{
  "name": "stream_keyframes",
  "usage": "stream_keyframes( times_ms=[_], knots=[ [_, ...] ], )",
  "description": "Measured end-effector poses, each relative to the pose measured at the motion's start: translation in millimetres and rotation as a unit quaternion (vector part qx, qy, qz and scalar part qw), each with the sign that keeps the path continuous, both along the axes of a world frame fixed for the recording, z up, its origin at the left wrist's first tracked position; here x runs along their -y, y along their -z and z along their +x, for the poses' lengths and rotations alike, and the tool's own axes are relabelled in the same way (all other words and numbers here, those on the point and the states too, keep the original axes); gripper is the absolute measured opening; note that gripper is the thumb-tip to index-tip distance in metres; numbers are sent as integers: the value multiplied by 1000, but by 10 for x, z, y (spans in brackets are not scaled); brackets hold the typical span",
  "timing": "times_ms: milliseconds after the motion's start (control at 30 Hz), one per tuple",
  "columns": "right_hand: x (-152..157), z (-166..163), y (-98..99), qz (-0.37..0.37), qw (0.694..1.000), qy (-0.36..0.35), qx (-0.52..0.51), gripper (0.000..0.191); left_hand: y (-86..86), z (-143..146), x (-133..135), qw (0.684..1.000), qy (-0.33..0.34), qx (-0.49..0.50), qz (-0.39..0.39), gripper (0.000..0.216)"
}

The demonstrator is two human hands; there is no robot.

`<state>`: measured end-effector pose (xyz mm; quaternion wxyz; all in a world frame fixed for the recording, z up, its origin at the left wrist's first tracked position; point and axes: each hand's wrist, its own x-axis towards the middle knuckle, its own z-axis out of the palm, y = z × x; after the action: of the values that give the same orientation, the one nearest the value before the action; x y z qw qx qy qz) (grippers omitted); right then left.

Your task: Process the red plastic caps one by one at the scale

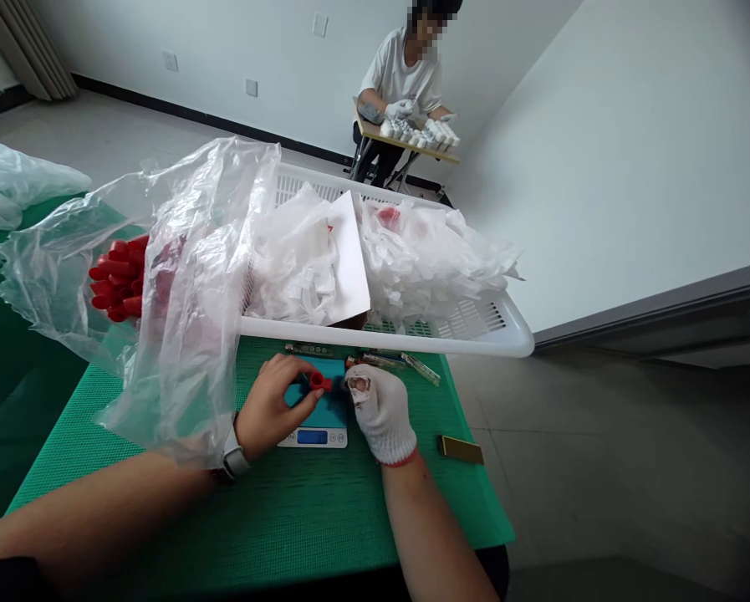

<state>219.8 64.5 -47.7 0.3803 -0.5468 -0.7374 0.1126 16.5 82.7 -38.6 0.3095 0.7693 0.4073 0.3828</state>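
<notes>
My left hand [272,405], bare with a watch on the wrist, pinches a small red plastic cap [318,382] over the blue top of a small digital scale [322,422]. My right hand [378,410], in a white knit glove with worn fingertips, is closed right next to the cap, fingers curled in toward it. What the gloved fingers hold, if anything, is hidden. Both hands rest on a green mat [299,518] that covers the table.
A white plastic basket [475,339] full of white bags stands behind the scale. A clear plastic bag [180,334] with red caps [116,280] lies at left. Thin glass tubes [405,361] and a brass block [461,450] lie on the mat. Another person works at a far table [405,144].
</notes>
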Motion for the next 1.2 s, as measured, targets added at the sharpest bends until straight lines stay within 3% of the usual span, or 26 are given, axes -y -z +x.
stream_keyframes(
  times_ms=[133,567,900,1200],
  knots=[
    [17,80,19,1,1000,28,-5,32,14,-4,5,1000,-5,6,-13,8],
    [64,95,-112,-4,976,102,194,28,94,-83,-59,995,-59,54,-62,17],
    [8,77,-91,-15,971,131,201,24,8,-94,-135,990,-59,79,-102,18],
    [-4,121,-88,35,969,134,204,27,41,-65,-156,988,-52,74,-127,22]
  ],
)
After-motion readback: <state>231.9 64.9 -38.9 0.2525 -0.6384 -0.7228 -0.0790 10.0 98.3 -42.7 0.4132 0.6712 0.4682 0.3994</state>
